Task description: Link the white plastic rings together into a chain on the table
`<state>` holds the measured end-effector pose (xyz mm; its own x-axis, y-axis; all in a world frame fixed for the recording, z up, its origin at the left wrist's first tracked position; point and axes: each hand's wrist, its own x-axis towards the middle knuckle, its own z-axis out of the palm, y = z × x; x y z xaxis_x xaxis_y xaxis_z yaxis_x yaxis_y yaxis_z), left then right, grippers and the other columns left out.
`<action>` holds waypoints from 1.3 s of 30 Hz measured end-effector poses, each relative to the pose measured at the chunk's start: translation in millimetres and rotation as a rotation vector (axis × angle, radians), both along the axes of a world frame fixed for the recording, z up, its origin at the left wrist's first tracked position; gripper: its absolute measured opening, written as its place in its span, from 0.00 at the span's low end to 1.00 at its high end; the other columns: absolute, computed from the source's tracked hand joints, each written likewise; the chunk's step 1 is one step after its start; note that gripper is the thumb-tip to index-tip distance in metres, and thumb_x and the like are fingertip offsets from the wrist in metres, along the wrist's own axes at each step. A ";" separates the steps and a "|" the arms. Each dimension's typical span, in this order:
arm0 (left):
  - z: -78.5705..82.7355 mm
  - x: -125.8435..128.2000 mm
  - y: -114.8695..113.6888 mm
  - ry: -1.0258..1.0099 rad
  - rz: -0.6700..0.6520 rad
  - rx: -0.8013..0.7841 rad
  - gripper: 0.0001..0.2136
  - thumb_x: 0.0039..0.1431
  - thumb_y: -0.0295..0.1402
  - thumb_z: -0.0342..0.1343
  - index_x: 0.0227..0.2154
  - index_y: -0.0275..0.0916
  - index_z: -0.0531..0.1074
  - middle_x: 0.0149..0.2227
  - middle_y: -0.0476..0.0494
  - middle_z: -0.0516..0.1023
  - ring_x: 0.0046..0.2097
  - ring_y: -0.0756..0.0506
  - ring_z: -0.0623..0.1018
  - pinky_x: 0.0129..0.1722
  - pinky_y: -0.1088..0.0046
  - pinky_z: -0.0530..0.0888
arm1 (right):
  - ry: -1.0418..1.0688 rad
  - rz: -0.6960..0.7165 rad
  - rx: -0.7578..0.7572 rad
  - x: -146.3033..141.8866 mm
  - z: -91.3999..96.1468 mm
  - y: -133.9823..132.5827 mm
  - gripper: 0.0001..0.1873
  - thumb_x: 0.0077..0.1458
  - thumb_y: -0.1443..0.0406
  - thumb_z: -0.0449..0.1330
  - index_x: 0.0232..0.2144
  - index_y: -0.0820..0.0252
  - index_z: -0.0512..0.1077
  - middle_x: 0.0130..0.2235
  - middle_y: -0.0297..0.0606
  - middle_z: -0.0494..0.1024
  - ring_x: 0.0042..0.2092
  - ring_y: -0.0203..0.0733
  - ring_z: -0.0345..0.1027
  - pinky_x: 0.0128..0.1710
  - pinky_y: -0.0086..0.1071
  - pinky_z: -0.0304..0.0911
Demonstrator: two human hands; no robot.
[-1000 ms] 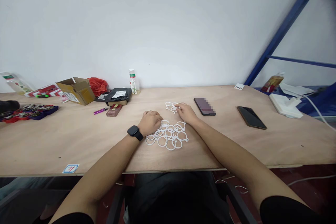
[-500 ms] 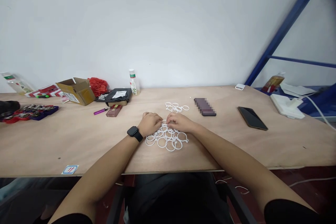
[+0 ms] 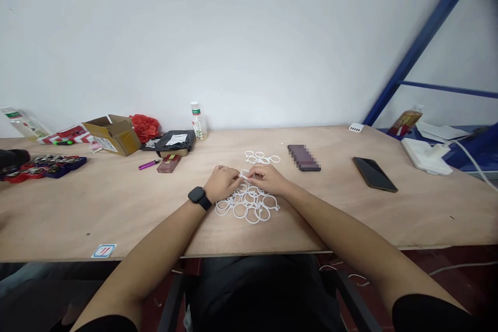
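Between the fingertips of both hands is one white plastic ring, lifted just above the table. My left hand, with a black watch on the wrist, is closed on the ring's left side. My right hand pinches its right side between thumb and fingers. Just below the hands lies a loose pile of white plastic rings, some showing small knobs or clasps. A smaller group of white rings lies beyond my fingers. The fingertips partly cover the held ring.
Beyond my right hand lie a pixelated dark purple object and a phone. To the left are a brown small box, a purple lighter, a black package, an open carton and a bottle.
The ring between my fingers has come up off the top of the pile, and my right fingers have moved slightly up and away with it. The other rings look unmoved.
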<state>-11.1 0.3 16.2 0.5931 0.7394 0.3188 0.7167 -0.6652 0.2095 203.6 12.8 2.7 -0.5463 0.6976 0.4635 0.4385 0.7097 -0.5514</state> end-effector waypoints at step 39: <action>-9.9 -14.2 14.1 -0.131 0.240 0.078 0.13 0.64 0.39 0.48 0.37 0.42 0.77 0.40 0.44 0.81 0.45 0.41 0.75 0.48 0.59 0.65 | -0.082 -0.250 0.054 19.3 -10.5 27.0 0.13 0.53 0.69 0.60 0.42 0.58 0.78 0.46 0.40 0.79 0.45 0.44 0.73 0.45 0.36 0.66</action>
<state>-25.3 14.3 6.3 0.3540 0.8238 0.4426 0.8256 -0.4977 0.2659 222.9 39.7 -7.8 -0.3976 0.7909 0.4652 0.6456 0.6014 -0.4707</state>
